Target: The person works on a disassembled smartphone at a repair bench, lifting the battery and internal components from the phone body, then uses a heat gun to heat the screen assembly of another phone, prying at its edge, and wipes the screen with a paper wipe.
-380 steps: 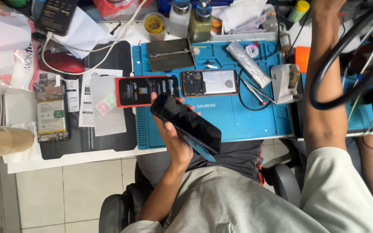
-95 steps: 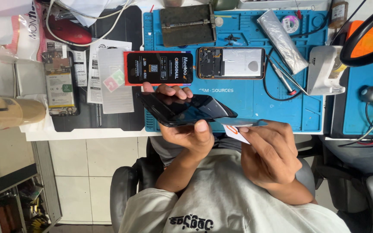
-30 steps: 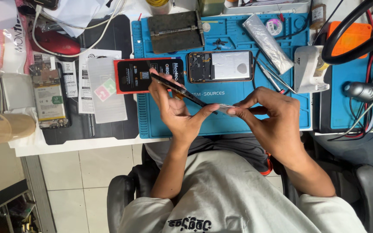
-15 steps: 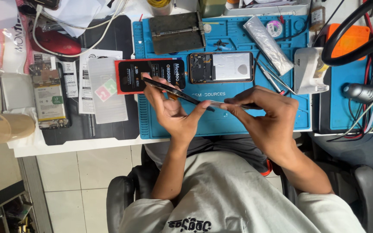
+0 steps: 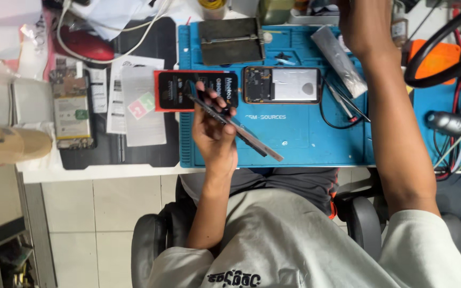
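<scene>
My left hand (image 5: 214,136) is clamped on the thin dark phone panel (image 5: 236,125), fingers wrapped over its upper end, holding it edge-on and tilted above the near edge of the blue work mat (image 5: 294,144). My read: the panel is light, stiff but thin, glassy and slick, so it would crack if bent; best held by the long edges, not the face. Just beyond it on the mat lies the red-edged black box (image 5: 196,89), and beside that the opened phone body (image 5: 283,85). At the mat's far edge sits the grey metal block (image 5: 231,40). My right arm (image 5: 396,133) stretches over the mat's right side; the right hand (image 5: 361,21) is cut by the frame, so I cannot tell its grip. Half a second ago the right hand was down at the panel's free end, pinching it; now only the left holds it.
</scene>
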Demonstrator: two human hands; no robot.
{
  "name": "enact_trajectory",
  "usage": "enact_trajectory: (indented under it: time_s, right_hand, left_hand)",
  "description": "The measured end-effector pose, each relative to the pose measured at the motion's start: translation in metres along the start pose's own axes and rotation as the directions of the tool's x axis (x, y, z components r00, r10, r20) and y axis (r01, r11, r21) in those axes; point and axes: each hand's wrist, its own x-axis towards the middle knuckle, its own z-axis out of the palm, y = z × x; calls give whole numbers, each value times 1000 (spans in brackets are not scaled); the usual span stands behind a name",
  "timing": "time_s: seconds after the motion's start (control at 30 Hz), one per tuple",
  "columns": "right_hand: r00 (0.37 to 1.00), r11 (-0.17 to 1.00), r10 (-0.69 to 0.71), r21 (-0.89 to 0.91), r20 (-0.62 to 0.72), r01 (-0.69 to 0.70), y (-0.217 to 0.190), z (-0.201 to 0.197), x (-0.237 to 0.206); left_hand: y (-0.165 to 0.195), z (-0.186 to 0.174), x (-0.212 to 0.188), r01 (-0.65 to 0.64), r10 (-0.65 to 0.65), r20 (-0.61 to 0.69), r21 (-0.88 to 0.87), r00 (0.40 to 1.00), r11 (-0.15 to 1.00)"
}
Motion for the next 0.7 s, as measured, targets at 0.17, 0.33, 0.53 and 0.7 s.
enact_trajectory:
  time_s: [0.17,0.33,0.53,0.7]
  right_hand:
    - [995,991,-71,-105,76,79,-26,-16,7]
    - [998,978,-59,-201,22,62,-71,-43,26]
    - [851,521,264,675,455,-522,-177,-99,-1]
    - [939,721,52,637,341,-271,-253,-134,-19]
  left_hand:
    - [5,-2,7,-26,27,-11,28,1000,999]
    - [8,0,9,-29,31,-23,70,999,997]
    - [13,9,13,4,10,-50,255,999,967]
    - [21,24,14,-53,68,-46,277,997,959]
